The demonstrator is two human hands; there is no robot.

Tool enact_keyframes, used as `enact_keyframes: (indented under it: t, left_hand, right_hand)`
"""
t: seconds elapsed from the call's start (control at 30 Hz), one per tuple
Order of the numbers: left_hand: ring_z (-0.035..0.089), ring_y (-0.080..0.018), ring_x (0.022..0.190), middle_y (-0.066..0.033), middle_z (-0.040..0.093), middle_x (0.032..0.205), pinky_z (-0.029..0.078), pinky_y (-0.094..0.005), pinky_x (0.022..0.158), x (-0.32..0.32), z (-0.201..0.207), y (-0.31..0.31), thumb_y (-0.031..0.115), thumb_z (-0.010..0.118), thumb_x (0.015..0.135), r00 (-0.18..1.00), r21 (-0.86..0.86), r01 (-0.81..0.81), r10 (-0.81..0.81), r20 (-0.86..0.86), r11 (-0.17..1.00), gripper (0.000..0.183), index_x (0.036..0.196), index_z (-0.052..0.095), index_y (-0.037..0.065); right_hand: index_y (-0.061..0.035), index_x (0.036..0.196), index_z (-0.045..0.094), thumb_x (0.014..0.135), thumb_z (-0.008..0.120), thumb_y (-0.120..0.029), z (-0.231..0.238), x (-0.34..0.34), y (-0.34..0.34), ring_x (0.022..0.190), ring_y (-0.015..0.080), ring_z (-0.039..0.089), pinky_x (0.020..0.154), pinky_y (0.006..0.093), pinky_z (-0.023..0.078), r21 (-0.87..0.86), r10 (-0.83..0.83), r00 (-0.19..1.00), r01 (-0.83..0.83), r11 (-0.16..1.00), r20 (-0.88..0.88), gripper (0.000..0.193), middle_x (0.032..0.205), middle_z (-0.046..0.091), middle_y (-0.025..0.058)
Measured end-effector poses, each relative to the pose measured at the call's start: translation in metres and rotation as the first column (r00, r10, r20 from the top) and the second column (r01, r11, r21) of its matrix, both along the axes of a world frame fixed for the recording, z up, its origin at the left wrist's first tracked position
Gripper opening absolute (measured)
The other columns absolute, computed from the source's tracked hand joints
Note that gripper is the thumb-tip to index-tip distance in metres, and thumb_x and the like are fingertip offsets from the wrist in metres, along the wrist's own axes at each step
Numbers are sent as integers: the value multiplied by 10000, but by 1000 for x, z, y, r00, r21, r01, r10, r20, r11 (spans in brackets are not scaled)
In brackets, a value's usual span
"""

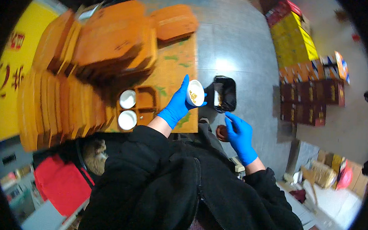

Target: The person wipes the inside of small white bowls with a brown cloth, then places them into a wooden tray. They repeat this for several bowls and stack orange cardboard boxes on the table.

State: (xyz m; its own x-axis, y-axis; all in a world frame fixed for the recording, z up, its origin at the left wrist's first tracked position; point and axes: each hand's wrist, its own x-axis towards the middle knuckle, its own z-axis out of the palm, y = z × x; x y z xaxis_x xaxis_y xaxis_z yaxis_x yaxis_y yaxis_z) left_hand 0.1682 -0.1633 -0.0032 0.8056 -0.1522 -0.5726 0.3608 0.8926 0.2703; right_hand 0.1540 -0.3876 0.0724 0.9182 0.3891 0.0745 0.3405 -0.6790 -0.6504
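Smooth floor (248,47), wooden table (177,78), left hand (180,103) cupping round white bowl (196,86), right hand (240,138) loosely spread

Dark characters (17,81) mark the yellow panel (32,32).

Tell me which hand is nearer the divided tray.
Left. The left hand is just right of the divided tray, holding a white bowl; the right hand is farther right, beyond the edge of the table.
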Motion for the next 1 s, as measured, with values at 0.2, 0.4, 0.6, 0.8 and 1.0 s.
enact_keyframes:
  t: [0.2,0.4,0.6,0.8,1.0]
  left_hand:
    - [525,-268,915,-82,488,1037,490,-514,765,70,-28,-93,400,639,775,927,458,375,-338,-164,806,502,1165,434,160]
    - [561,-305,903,-196,517,1094,488,-461,667,126,-105,-174,416,752,639,896,775,444,-211,-391,450,717,1153,461,10]
    - [511,-336,974,-135,455,1164,454,-535,742,144,-129,-193,419,675,721,848,720,527,-339,-408,452,669,1247,362,149]
    - [493,-376,1086,-138,505,1192,394,-554,906,111,-63,-192,426,487,834,886,128,462,-450,-111,878,491,1211,454,113]
    - [478,-274,1128,-109,456,1254,384,-420,965,68,6,-211,350,423,885,914,315,354,-397,82,880,450,1255,399,95]
  right_hand:
    - [-79,931,656,817,599,-186,-18,-31,-145,653,259,616,578,315,471,-11,-397,911,399,917,-114,167,797,637,135]
    - [-62,940,650,819,593,-179,-26,-75,-209,693,267,632,609,319,483,-13,-617,772,623,782,-151,177,802,638,142]
    - [-48,915,646,825,591,-194,-44,-84,-233,645,271,621,576,326,469,-2,-681,701,697,717,-212,180,751,629,143]
    - [-24,908,584,831,610,-285,-54,-14,-228,719,124,541,641,298,445,181,-712,473,875,449,-519,273,761,594,113]
    - [-19,903,563,834,607,-274,-40,74,-146,765,126,522,674,308,445,409,-472,689,715,567,-550,268,792,569,78]
